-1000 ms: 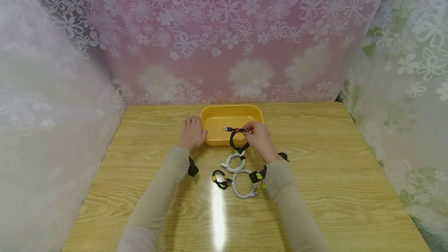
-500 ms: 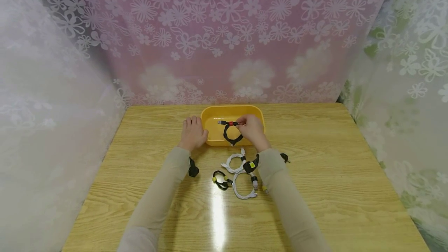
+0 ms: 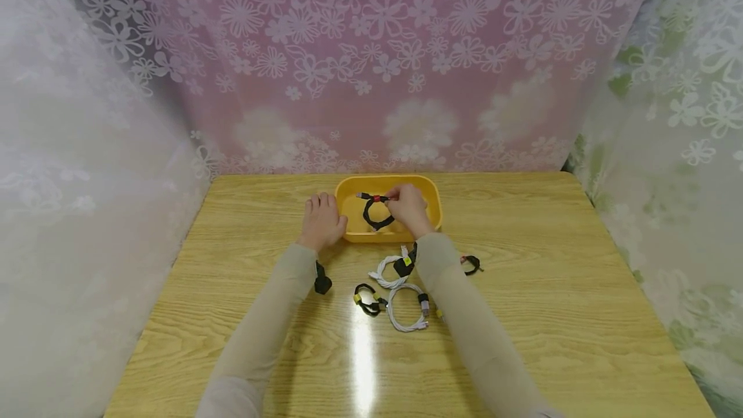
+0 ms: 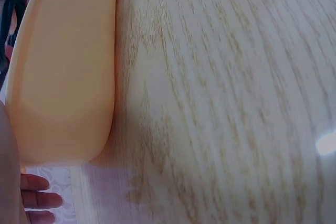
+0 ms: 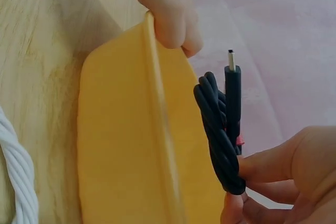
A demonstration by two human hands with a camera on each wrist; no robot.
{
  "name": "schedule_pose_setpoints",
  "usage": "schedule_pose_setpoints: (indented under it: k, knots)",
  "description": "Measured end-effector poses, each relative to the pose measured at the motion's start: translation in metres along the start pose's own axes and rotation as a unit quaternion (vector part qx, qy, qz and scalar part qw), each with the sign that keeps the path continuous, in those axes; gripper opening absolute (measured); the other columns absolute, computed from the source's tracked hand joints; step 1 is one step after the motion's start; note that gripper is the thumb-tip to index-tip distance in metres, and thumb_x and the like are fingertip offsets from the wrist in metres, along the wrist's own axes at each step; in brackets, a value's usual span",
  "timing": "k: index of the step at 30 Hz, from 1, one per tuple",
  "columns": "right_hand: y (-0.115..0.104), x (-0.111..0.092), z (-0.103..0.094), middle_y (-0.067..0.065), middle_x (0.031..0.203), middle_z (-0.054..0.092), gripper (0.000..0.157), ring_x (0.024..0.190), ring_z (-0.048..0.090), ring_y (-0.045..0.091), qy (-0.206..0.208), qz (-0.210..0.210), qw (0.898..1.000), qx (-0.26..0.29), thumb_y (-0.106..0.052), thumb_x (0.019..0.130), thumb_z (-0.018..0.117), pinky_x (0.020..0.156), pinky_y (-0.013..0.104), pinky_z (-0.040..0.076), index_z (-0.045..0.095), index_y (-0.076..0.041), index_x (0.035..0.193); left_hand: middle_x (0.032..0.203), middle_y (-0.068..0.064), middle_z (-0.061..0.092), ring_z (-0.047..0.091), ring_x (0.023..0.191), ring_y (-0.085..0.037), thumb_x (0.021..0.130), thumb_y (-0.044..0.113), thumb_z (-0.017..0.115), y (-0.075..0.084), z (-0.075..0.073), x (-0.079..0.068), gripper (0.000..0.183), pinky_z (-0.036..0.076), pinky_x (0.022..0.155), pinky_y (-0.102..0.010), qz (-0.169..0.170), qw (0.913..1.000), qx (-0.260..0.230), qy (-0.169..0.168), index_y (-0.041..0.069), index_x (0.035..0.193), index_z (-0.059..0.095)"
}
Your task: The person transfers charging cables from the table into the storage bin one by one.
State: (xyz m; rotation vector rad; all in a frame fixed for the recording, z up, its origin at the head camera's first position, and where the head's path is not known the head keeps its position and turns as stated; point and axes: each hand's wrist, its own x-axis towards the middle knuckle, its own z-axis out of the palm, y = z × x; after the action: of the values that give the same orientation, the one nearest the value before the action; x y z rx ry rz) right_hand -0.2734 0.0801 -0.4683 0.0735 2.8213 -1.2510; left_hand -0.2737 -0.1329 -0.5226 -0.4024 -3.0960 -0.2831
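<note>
My right hand pinches a coiled black USB cable with a red tie, over the inside of a yellow plastic tub. In the right wrist view, thumb and fingers grip the lower part of the black coil, its slim plug pointing up beside the tub's rim. My left hand holds the tub's left end, thumb at the rim and fingers outside. The left wrist view shows the tub's side wall and several of those fingertips past its end.
In front of the tub lie a coiled white cable, a larger white coil and a black cable with yellow ties. Another black coil lies right of the right forearm, which partly covers a yellow-tied cable. A flowered curtain hangs behind the table.
My right hand has carried the black cable away from me and slightly left, from the tub's front rim to over its middle. The left hand has stayed at the tub's left end.
</note>
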Motion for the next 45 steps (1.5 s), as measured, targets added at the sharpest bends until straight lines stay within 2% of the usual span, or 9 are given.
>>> schedule_pose_setpoints:
  k: [9, 15, 20, 27, 32, 45]
  knots:
    - [0.005, 0.014, 0.026, 0.010, 0.099, 0.070, 0.011, 0.098, 0.060, 0.031, 0.020, 0.027, 0.999, 0.031, -0.010, 0.089, 0.068, 0.098, 0.058, 0.029, 0.073, -0.006, 0.098, 0.123, -0.023, 0.041, 0.034, 0.113, -0.040, 0.100, 0.029, 0.043, -0.001, 0.000, 0.001, 0.043, 0.024, 0.103, -0.051, -0.003, 0.9999, -0.001, -0.011, -0.007, 0.124, 0.042]
    - [0.014, 0.017, 0.040, 0.011, 0.097, 0.068, 0.011, 0.094, 0.059, 0.031, 0.019, 0.036, 0.997, 0.064, -0.006, 0.087, 0.065, 0.097, 0.058, 0.026, 0.071, -0.005, 0.095, 0.124, -0.023, 0.040, 0.033, 0.115, -0.041, 0.100, 0.029, 0.042, -0.001, 0.001, 0.001, 0.041, 0.023, 0.104, -0.051, -0.002, 0.9999, -0.002, -0.014, -0.005, 0.123, 0.042]
    - [0.018, 0.020, 0.048, 0.010, 0.096, 0.069, 0.013, 0.092, 0.059, 0.032, 0.012, 0.046, 0.998, 0.051, -0.006, 0.085, 0.064, 0.095, 0.057, 0.028, 0.072, -0.007, 0.095, 0.122, -0.023, 0.040, 0.033, 0.114, -0.040, 0.100, 0.028, 0.041, -0.001, 0.004, 0.001, 0.039, 0.023, 0.103, -0.051, 0.000, 1.0000, 0.000, -0.008, -0.005, 0.121, 0.043]
    - [0.018, 0.027, 0.054, 0.009, 0.097, 0.069, 0.012, 0.092, 0.060, 0.032, -0.007, 0.056, 0.998, 0.024, -0.008, 0.086, 0.063, 0.095, 0.059, 0.030, 0.073, -0.008, 0.093, 0.117, -0.022, 0.041, 0.034, 0.108, -0.039, 0.099, 0.026, 0.042, -0.001, 0.003, 0.001, 0.035, 0.025, 0.100, -0.050, 0.002, 0.9999, 0.006, 0.008, -0.004, 0.117, 0.044]
    - [0.017, 0.028, 0.054, 0.009, 0.099, 0.068, 0.013, 0.093, 0.060, 0.033, -0.021, 0.064, 0.998, 0.011, -0.007, 0.086, 0.062, 0.095, 0.060, 0.032, 0.072, -0.009, 0.093, 0.117, -0.021, 0.041, 0.034, 0.109, -0.039, 0.100, 0.028, 0.042, -0.001, 0.003, 0.002, 0.036, 0.024, 0.101, -0.050, -0.002, 1.0000, 0.006, 0.005, -0.003, 0.118, 0.044]
    - [0.016, 0.026, 0.054, 0.008, 0.100, 0.069, 0.010, 0.092, 0.060, 0.032, -0.047, 0.063, 0.997, 0.009, -0.013, 0.086, 0.074, 0.096, 0.054, 0.037, 0.074, -0.009, 0.094, 0.116, -0.021, 0.043, 0.035, 0.108, -0.038, 0.099, 0.027, 0.042, -0.002, 0.008, 0.003, 0.033, 0.026, 0.100, -0.050, -0.006, 0.9998, 0.016, 0.009, -0.002, 0.114, 0.046]
